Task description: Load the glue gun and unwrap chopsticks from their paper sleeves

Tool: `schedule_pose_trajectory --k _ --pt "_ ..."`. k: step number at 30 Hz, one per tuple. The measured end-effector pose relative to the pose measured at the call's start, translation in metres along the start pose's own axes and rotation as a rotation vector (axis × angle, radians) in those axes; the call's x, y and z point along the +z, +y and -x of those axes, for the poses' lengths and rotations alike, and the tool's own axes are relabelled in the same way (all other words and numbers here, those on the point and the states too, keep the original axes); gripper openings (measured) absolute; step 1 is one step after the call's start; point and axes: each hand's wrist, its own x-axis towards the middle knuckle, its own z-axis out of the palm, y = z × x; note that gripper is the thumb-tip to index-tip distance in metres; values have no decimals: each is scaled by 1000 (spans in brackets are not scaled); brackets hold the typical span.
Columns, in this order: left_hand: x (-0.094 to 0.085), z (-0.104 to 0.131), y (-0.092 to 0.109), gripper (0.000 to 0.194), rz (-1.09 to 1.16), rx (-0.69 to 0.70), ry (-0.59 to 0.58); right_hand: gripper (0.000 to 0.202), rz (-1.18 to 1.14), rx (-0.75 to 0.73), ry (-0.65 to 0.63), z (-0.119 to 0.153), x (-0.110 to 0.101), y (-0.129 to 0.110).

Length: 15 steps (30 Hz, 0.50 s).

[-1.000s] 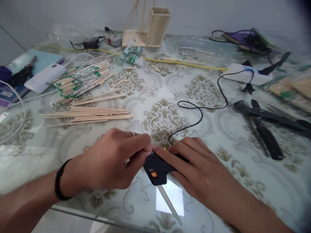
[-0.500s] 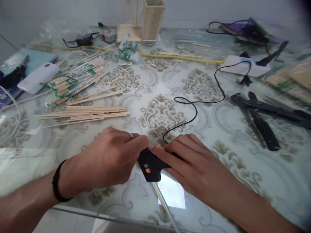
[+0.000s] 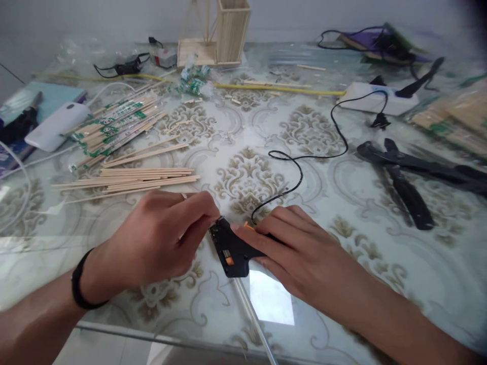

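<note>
1. Pale wooden slender sticks (image 3: 152,175) lie loose beyond your left hand (image 3: 163,238).
2. Your left thumb and fingertips are pinched together at the front end of the black plastic pistol-shaped glue gun (image 3: 232,246); whether they grasp anything is hidden.
3. The gun sits between your hands, barrel aimed forward-left at those fingertips. Its translucent rod (image 3: 253,317) trails rearward-right, toward you.
4. Your right hand (image 3: 292,248) has the main hold, fingers wrapped around the handle.
</note>
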Motion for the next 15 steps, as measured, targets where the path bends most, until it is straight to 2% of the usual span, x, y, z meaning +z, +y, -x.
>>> schedule_pose_trajectory --k 6,10,15 --pt "9 3 1 17 32 57 -100 28 -33 16 30 0 -2 -3" --pt "12 4 -1 20 -48 105 -106 28 -12 -6 42 1 -1 -4" --pt "11 3 0 22 -51 92 -169 28 -35 -11 48 3 2 -4"
